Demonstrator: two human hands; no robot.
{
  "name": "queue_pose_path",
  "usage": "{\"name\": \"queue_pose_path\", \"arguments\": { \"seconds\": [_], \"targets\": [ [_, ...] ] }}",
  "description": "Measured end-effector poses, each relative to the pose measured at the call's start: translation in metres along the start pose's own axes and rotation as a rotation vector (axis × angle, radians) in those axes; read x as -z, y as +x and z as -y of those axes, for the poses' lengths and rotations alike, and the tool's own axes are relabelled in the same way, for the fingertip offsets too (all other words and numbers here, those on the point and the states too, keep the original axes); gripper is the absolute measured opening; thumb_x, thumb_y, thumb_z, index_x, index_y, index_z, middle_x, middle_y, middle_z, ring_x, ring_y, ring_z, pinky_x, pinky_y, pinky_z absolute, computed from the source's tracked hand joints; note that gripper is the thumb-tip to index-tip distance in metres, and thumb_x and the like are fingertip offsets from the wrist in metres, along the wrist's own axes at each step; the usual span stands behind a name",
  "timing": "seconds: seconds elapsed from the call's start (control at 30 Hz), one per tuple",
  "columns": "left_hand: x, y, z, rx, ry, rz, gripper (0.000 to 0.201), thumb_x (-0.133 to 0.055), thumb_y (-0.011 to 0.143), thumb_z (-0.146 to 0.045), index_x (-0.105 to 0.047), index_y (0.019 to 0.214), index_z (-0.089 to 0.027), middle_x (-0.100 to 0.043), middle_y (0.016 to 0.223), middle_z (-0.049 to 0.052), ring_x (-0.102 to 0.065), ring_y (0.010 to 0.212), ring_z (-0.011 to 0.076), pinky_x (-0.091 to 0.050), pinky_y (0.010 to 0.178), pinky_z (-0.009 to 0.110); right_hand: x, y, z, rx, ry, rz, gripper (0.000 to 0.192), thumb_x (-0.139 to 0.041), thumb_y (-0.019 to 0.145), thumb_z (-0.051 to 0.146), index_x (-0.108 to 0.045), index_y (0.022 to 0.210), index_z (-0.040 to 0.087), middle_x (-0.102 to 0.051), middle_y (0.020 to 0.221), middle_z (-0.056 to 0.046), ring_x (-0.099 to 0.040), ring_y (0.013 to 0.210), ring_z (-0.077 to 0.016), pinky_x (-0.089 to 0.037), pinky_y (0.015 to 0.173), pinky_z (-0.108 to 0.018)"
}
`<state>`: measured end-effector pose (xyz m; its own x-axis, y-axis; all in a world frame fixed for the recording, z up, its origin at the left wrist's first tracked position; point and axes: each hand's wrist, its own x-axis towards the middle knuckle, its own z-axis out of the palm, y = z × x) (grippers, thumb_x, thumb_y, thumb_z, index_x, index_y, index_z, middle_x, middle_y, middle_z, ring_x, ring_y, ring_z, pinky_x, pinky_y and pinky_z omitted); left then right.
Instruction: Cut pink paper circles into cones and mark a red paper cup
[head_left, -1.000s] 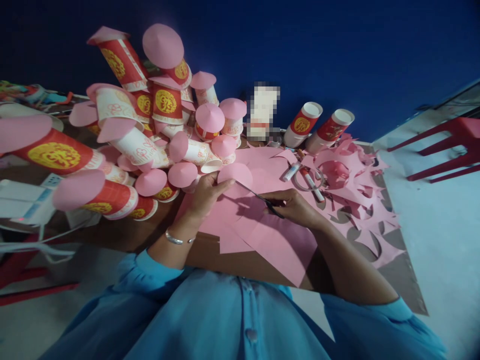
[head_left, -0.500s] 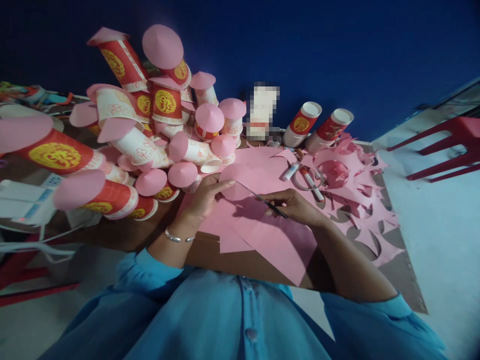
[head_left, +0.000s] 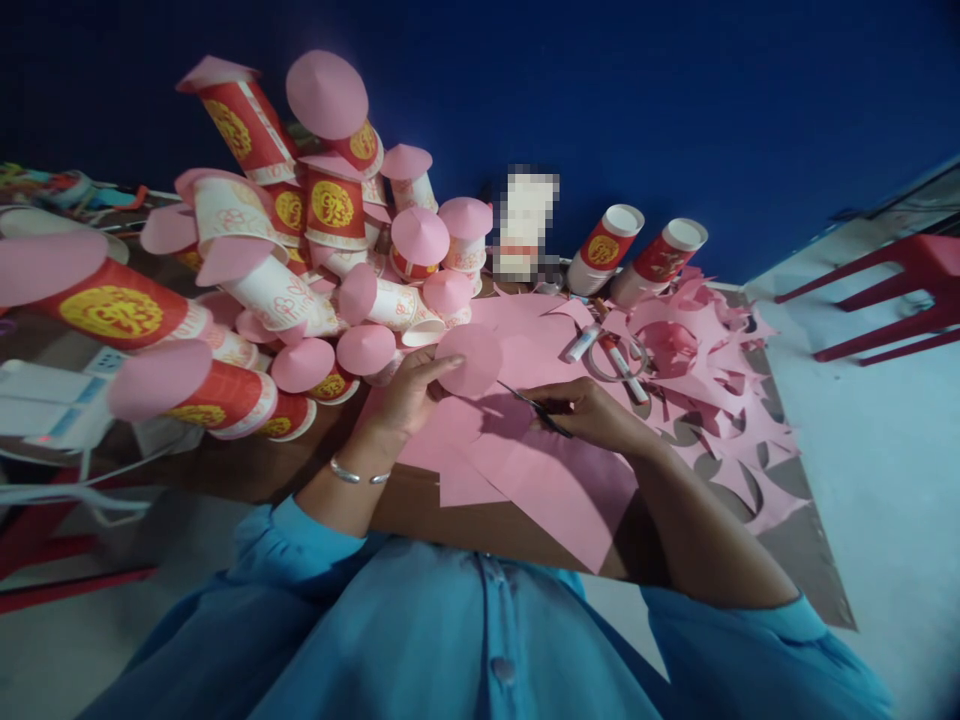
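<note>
My left hand pinches a round pink paper disc by its left edge and holds it just above the pink paper sheets on the brown table. My right hand grips a pair of small dark scissors, blades pointing left toward the disc's lower right edge. A silver bracelet circles my left wrist.
A heap of red and white paper cups with pink cone tops fills the left. Two uncapped red cups lie at the back. Glue stick, marker and tape ring sit among pink offcuts. A red stool stands at the right.
The disc has been turned and lifted slightly in my left hand. The scissors have pulled back a little toward my right hand, their tips now off the disc.
</note>
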<state>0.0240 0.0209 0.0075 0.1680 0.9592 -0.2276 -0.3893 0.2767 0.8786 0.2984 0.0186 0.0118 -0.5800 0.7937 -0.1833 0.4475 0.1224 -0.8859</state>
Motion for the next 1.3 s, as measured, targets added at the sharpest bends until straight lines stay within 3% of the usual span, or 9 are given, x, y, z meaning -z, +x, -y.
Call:
{"name": "queue_pose_path", "arguments": {
  "seconds": [0.17, 0.27, 0.4, 0.63, 0.8, 0.93, 1.1, 1.2, 1.3],
  "targets": [
    [-0.001, -0.001, -0.001, -0.012, 0.025, -0.059, 0.034, -0.088, 0.069, -0.038, -0.077, 0.092, -0.016, -0.075, 0.083, 0.004, -0.065, 0.075, 0.0173, -0.050, 0.063, 0.027, 0.006, 0.001, 0.001, -0.129, -0.718, -0.160, 0.040, -0.069, 0.090, 0.022, -0.073, 0.130, 0.020, -0.083, 0.102, -0.010, -0.076, 0.090, -0.0248, -0.051, 0.074, -0.030],
    [-0.005, -0.003, -0.002, -0.044, 0.047, -0.066, 0.038, -0.089, 0.069, -0.039, -0.077, 0.097, -0.016, -0.078, 0.089, 0.005, -0.069, 0.082, 0.0196, -0.054, 0.071, 0.030, 0.013, -0.001, 0.001, -0.226, -0.924, -0.172, 0.041, -0.068, 0.094, 0.025, -0.067, 0.134, 0.017, -0.081, 0.115, -0.015, -0.077, 0.101, -0.0309, -0.053, 0.079, -0.033],
    [-0.010, -0.004, -0.002, -0.082, 0.090, -0.028, 0.036, -0.086, 0.071, -0.042, -0.077, 0.095, -0.017, -0.079, 0.092, 0.006, -0.071, 0.089, 0.0217, -0.056, 0.079, 0.033, 0.030, -0.012, -0.001, -0.242, -0.977, -0.137, 0.043, -0.067, 0.096, 0.027, -0.065, 0.138, 0.019, -0.078, 0.122, -0.016, -0.076, 0.110, -0.0331, -0.056, 0.086, -0.037],
    [-0.004, -0.004, 0.007, -0.054, 0.285, -0.138, 0.036, -0.083, 0.073, -0.052, -0.071, 0.082, -0.019, -0.068, 0.072, 0.000, -0.052, 0.055, 0.0099, -0.036, 0.048, 0.023, 0.054, -0.030, -0.006, -0.161, -0.884, -0.105, 0.048, -0.067, 0.093, 0.023, -0.069, 0.141, 0.028, -0.076, 0.130, -0.011, -0.073, 0.119, -0.0311, -0.058, 0.095, -0.039],
    [-0.006, -0.004, 0.011, -0.063, 0.359, -0.098, 0.037, -0.083, 0.072, -0.047, -0.069, 0.092, -0.021, -0.070, 0.083, 0.001, -0.063, 0.067, 0.0151, -0.054, 0.057, 0.026, 0.051, -0.034, -0.007, -0.138, -0.894, -0.102, 0.053, -0.066, 0.092, 0.021, -0.066, 0.145, 0.026, -0.075, 0.136, -0.012, -0.070, 0.126, -0.0316, -0.057, 0.101, -0.042],
    [-0.010, -0.006, 0.008, -0.087, 0.470, -0.096, 0.038, -0.081, 0.072, -0.041, -0.065, 0.100, -0.021, -0.073, 0.093, 0.003, -0.067, 0.074, 0.0184, -0.055, 0.057, 0.027, 0.048, -0.042, -0.009, -0.144, -0.911, -0.092, 0.059, -0.068, 0.092, 0.025, -0.058, 0.150, 0.019, -0.071, 0.141, -0.017, -0.068, 0.131, -0.0333, -0.057, 0.105, -0.045],
    [-0.013, -0.010, 0.007, -0.120, 0.633, -0.051, 0.037, -0.081, 0.072, -0.039, -0.064, 0.098, -0.019, -0.072, 0.094, 0.004, -0.067, 0.084, 0.0208, -0.055, 0.059, 0.027, 0.049, -0.052, -0.003, -0.134, -0.908, -0.012, 0.052, -0.057, 0.098, 0.016, -0.063, 0.148, 0.030, -0.074, 0.138, -0.009, -0.070, 0.127, -0.0274, -0.058, 0.104, -0.041],
    [-0.012, -0.011, 0.011, -0.168, 0.830, -0.018, 0.027, -0.076, 0.075, -0.040, -0.064, 0.090, -0.022, -0.071, 0.084, 0.002, -0.064, 0.074, 0.0190, -0.050, 0.059, 0.027, 0.045, -0.050, 0.007, -0.155, -1.022, -0.037, 0.041, -0.056, 0.102, 0.018, -0.072, 0.139, 0.029, -0.074, 0.137, -0.011, -0.069, 0.129, -0.0294, -0.058, 0.102, -0.040],
    [-0.010, -0.012, 0.011, -0.235, 1.144, -0.025, 0.022, -0.071, 0.083, -0.044, -0.069, 0.087, -0.023, -0.074, 0.079, 0.003, -0.064, 0.069, 0.0200, -0.045, 0.063, 0.030, 0.039, -0.040, 0.019, -0.276, -1.098, -0.116, 0.037, -0.059, 0.103, 0.026, -0.072, 0.137, 0.024, -0.074, 0.134, -0.016, -0.072, 0.121, -0.0329, -0.059, 0.093, -0.040]
  ]
}}
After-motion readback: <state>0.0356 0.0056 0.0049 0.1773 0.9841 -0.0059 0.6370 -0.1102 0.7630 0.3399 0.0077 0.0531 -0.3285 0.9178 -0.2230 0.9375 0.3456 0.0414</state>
